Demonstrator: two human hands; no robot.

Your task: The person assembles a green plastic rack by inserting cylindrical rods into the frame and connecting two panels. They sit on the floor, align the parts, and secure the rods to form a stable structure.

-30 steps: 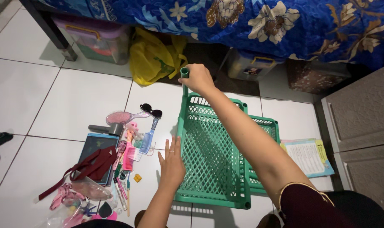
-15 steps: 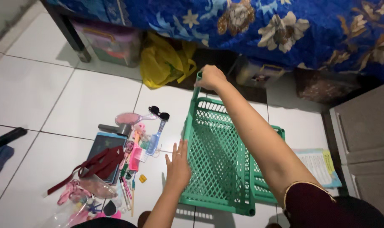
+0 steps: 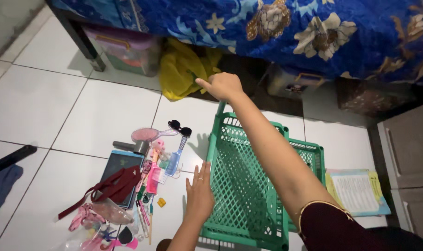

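Note:
A green plastic lattice shelf tray lies on the white tiled floor, with a second green tray under it at the right. My right hand is closed around the top of a green post at the tray's far left corner; the post is mostly hidden by the hand. My left hand rests flat, fingers apart, against the tray's left rim near its front.
Left of the tray lie a pink hairbrush, black sunglasses, a blue brush, a dark tablet and small clutter. A yellow bag and storage boxes sit under the blue floral bed cover. A booklet lies at the right, beside a grey cabinet.
The view has shifted, so everything sits lower and further right in the picture. My right hand stays on the corner post, and my left hand stays on the tray's rim.

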